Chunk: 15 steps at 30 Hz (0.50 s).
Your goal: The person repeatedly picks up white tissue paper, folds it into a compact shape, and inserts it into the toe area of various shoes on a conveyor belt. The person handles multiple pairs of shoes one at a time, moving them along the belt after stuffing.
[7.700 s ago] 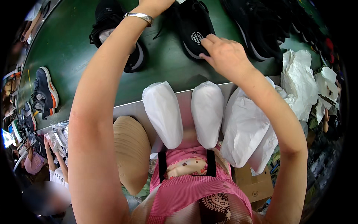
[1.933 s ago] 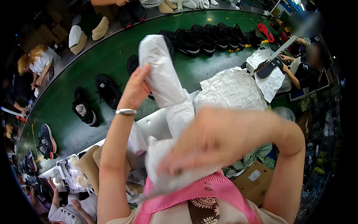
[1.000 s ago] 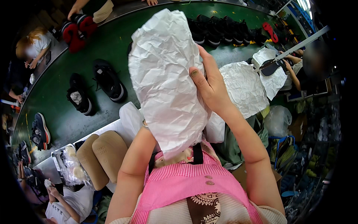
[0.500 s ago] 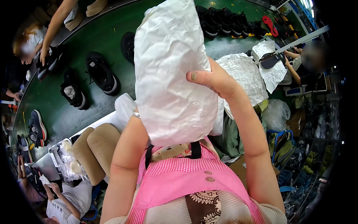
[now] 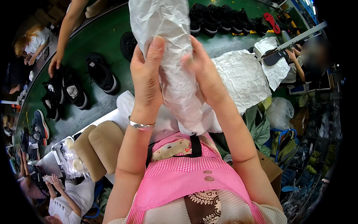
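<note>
In front of my chest a crumpled white sheet of wrapping paper (image 5: 169,26) is gathered into a long, narrow bundle. My left hand (image 5: 147,74) grips its left side, thumb lying over the front, a silver bangle at the wrist. Against the right side presses my right hand (image 5: 203,72), its fingers partly behind the paper and its thumb blurred. Whether anything is inside the bundle cannot be seen. Beyond my left hand a black shoe (image 5: 100,74) rests on the green table (image 5: 112,41).
More crumpled white paper (image 5: 242,78) lies to the right. Black shoes (image 5: 220,20) line the far side; another dark shoe (image 5: 74,89) stands left. Tan foot-shaped forms (image 5: 106,145) sit near my left arm. Co-workers' hands (image 5: 56,63) reach in at left and right.
The wide, flat paper has become a narrow bundle between my hands. My left hand has come up from behind it into view. A co-worker's hand at left has moved shoes closer.
</note>
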Each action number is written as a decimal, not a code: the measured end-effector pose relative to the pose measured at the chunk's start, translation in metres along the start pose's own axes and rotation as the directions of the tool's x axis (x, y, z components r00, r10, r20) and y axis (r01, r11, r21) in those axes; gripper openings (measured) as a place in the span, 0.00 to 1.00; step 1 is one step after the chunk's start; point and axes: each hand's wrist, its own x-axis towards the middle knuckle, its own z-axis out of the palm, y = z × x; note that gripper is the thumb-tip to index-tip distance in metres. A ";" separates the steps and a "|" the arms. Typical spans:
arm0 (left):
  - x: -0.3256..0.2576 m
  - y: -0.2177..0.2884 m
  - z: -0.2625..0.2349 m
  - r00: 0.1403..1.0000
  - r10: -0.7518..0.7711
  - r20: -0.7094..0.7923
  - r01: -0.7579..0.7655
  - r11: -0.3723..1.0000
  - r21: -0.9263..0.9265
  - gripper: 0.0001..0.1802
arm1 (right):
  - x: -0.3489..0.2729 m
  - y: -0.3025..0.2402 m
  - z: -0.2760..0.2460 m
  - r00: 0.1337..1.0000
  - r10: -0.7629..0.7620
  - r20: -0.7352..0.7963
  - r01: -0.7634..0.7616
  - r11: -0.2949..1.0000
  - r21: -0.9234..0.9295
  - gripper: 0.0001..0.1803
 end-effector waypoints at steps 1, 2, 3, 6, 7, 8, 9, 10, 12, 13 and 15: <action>0.001 0.003 0.000 1.000 -0.014 0.006 0.015 0.999 -0.046 0.26 | 0.000 0.000 -0.003 0.996 0.082 0.037 -0.088 0.970 0.228 0.39; 0.002 0.006 0.000 0.999 -0.030 0.025 0.032 0.995 -0.096 0.25 | -0.002 -0.001 -0.007 0.989 0.122 0.081 -0.146 0.872 0.467 0.34; 0.000 0.007 0.003 0.999 -0.040 0.013 0.040 0.999 -0.034 0.27 | -0.001 0.001 -0.008 0.984 0.176 -0.024 -0.167 0.961 0.223 0.30; -0.004 0.008 0.009 0.986 -0.137 0.099 0.143 0.988 -0.064 0.30 | 0.002 0.011 -0.010 0.974 0.215 -0.064 -0.174 0.906 0.385 0.24; -0.008 0.006 0.011 0.981 -0.193 0.020 0.194 0.978 -0.075 0.32 | 0.004 0.015 -0.009 0.972 0.191 -0.134 -0.137 0.933 0.334 0.24; -0.009 0.006 0.011 0.985 -0.167 0.052 0.170 0.982 -0.079 0.32 | 0.005 0.018 -0.007 0.971 0.160 -0.178 -0.108 0.956 0.274 0.24; -0.010 0.004 0.012 0.987 -0.140 0.085 0.147 0.986 -0.083 0.32 | 0.010 0.020 -0.005 0.967 0.129 -0.220 -0.076 0.969 0.233 0.26; -0.009 0.003 0.010 0.988 -0.088 0.126 0.099 0.992 -0.084 0.32 | 0.012 0.020 -0.004 0.965 0.045 -0.258 -0.018 0.994 0.105 0.28; -0.006 0.001 0.007 0.993 -0.087 0.075 0.099 0.980 -0.175 0.31 | 0.013 0.016 -0.001 0.943 -0.129 -0.306 0.097 0.988 -0.119 0.33; -0.004 0.000 0.005 0.997 -0.069 0.045 0.077 0.974 -0.214 0.31 | 0.010 0.011 -0.001 0.949 -0.110 -0.295 0.092 0.993 -0.073 0.35; 0.003 -0.002 0.000 0.999 -0.052 0.015 0.054 0.951 -0.306 0.28 | -0.001 0.000 -0.003 0.965 -0.067 -0.253 0.074 0.997 0.021 0.40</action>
